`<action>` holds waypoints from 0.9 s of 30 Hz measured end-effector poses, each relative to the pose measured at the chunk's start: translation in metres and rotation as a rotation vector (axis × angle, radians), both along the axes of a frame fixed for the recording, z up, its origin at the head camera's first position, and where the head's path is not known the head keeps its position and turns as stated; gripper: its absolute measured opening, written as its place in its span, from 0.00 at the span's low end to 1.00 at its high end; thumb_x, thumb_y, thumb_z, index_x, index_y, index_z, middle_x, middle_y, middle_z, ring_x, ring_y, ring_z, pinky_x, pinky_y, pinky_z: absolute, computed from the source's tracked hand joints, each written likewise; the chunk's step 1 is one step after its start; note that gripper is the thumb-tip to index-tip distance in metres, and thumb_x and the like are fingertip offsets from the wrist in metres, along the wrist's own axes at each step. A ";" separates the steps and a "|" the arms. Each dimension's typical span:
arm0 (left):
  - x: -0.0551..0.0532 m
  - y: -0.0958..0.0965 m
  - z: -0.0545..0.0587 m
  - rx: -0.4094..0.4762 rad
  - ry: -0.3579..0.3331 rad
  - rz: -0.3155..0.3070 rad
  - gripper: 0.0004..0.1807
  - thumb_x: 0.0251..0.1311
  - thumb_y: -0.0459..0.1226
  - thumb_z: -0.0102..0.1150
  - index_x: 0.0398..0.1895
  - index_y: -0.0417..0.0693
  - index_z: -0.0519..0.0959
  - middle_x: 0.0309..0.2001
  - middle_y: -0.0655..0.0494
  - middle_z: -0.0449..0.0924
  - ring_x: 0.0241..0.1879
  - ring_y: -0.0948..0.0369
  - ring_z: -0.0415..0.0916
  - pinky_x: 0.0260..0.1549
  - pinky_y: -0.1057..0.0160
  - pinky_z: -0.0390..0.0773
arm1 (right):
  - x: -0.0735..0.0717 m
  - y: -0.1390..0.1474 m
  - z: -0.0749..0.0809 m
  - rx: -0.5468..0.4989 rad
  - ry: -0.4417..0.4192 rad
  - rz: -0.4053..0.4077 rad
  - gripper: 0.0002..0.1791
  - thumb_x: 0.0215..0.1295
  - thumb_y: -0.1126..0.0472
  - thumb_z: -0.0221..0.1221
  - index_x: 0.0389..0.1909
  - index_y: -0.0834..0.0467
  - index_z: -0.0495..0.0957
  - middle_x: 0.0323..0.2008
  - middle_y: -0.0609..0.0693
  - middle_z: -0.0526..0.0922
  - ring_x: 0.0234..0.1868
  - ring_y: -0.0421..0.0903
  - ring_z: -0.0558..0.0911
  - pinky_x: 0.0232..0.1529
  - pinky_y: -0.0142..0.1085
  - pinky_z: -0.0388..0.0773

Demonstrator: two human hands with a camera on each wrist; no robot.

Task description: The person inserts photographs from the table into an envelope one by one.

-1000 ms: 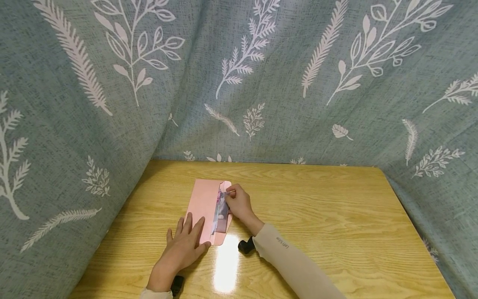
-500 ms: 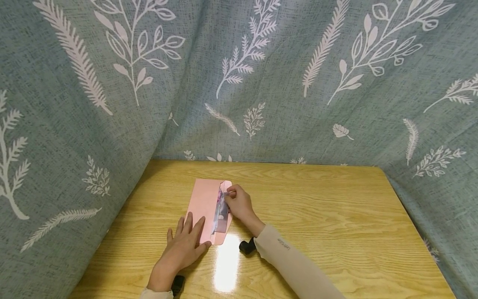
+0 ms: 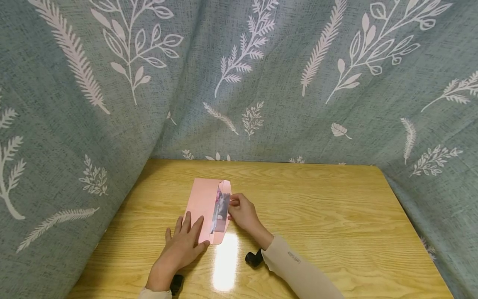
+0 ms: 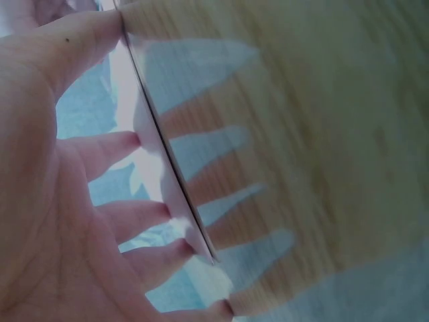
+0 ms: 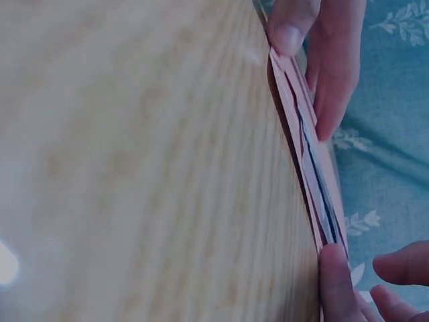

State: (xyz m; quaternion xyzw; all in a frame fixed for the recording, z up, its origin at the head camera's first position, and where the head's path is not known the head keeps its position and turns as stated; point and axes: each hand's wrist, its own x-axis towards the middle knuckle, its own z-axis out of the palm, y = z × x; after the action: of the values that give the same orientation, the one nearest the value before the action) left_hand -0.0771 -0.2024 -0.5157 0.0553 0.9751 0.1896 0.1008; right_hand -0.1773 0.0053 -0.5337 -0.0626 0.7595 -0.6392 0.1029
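Observation:
A pink envelope (image 3: 201, 199) lies on the table with its flap unfolded to the right. In its mouth sits a printed card (image 3: 221, 214), grey with a patch of pink, partly hidden inside. My left hand (image 3: 183, 245) rests on the envelope's lower left part, fingers spread; the left wrist view shows these fingers (image 4: 107, 154) lying along its edge. At the flap's right edge is my right hand (image 3: 244, 214), its fingers bent loosely. In the right wrist view one right fingertip (image 5: 337, 278) touches the envelope's edge, while the other fingers stand apart from it.
The wooden table (image 3: 317, 216) reflects a bright light in front of the envelope. A grey-green curtain (image 3: 284, 116) with white leaf prints surrounds it at the back and sides. Black wrist cameras, such as the right one (image 3: 254, 258), hang below the wrists.
My right hand has let go of the card's upper right edge and moved a little right and nearer to me. The card and left hand look unmoved.

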 end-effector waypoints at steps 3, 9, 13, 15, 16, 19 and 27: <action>0.000 0.001 0.001 0.002 0.001 0.001 0.42 0.66 0.55 0.60 0.78 0.50 0.59 0.77 0.31 0.44 0.74 0.33 0.39 0.60 0.21 0.41 | 0.006 0.002 0.001 -0.034 -0.017 0.014 0.16 0.66 0.76 0.57 0.54 0.71 0.73 0.43 0.64 0.80 0.34 0.52 0.85 0.32 0.40 0.85; 0.000 0.001 0.001 -0.003 -0.002 0.002 0.42 0.66 0.55 0.60 0.78 0.50 0.59 0.77 0.31 0.44 0.74 0.33 0.39 0.60 0.21 0.41 | 0.014 0.006 0.004 -0.102 -0.061 0.031 0.17 0.67 0.77 0.56 0.56 0.73 0.71 0.46 0.68 0.79 0.36 0.56 0.85 0.36 0.44 0.85; -0.001 0.001 -0.001 0.002 -0.006 0.004 0.43 0.66 0.56 0.60 0.78 0.50 0.59 0.77 0.31 0.44 0.74 0.33 0.39 0.60 0.21 0.41 | 0.018 0.007 0.009 -0.129 -0.084 0.051 0.18 0.68 0.78 0.54 0.57 0.76 0.69 0.48 0.74 0.76 0.41 0.68 0.83 0.41 0.53 0.84; -0.001 0.001 -0.002 0.006 -0.009 0.007 0.43 0.66 0.56 0.60 0.78 0.50 0.59 0.77 0.31 0.43 0.75 0.33 0.38 0.60 0.21 0.40 | 0.019 0.007 0.011 -0.136 -0.088 0.059 0.18 0.68 0.78 0.53 0.57 0.77 0.68 0.48 0.75 0.76 0.43 0.71 0.82 0.42 0.56 0.83; -0.001 0.001 -0.001 0.008 -0.009 0.007 0.43 0.66 0.56 0.60 0.78 0.50 0.59 0.77 0.31 0.43 0.75 0.33 0.38 0.59 0.20 0.40 | 0.019 0.007 0.009 -0.136 -0.087 0.061 0.18 0.68 0.78 0.53 0.58 0.76 0.69 0.48 0.74 0.77 0.42 0.70 0.83 0.42 0.55 0.83; -0.001 0.001 -0.001 0.004 -0.013 0.006 0.43 0.66 0.56 0.60 0.78 0.51 0.58 0.77 0.31 0.43 0.75 0.33 0.38 0.60 0.21 0.40 | 0.019 0.007 0.007 -0.132 -0.088 0.057 0.17 0.69 0.76 0.55 0.58 0.74 0.70 0.48 0.71 0.78 0.41 0.66 0.84 0.40 0.50 0.84; 0.000 0.001 0.000 -0.006 -0.017 0.000 0.42 0.67 0.56 0.59 0.79 0.51 0.58 0.77 0.31 0.42 0.74 0.32 0.38 0.59 0.20 0.40 | 0.018 0.005 0.003 -0.131 -0.091 0.050 0.17 0.69 0.75 0.56 0.57 0.70 0.72 0.45 0.67 0.81 0.38 0.57 0.86 0.36 0.43 0.85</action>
State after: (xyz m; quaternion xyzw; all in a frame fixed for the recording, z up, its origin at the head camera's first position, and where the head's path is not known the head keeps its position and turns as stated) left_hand -0.0774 -0.2012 -0.5159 0.0537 0.9747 0.1873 0.1090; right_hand -0.1598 0.0103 -0.5304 -0.0592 0.7087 -0.6870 0.1490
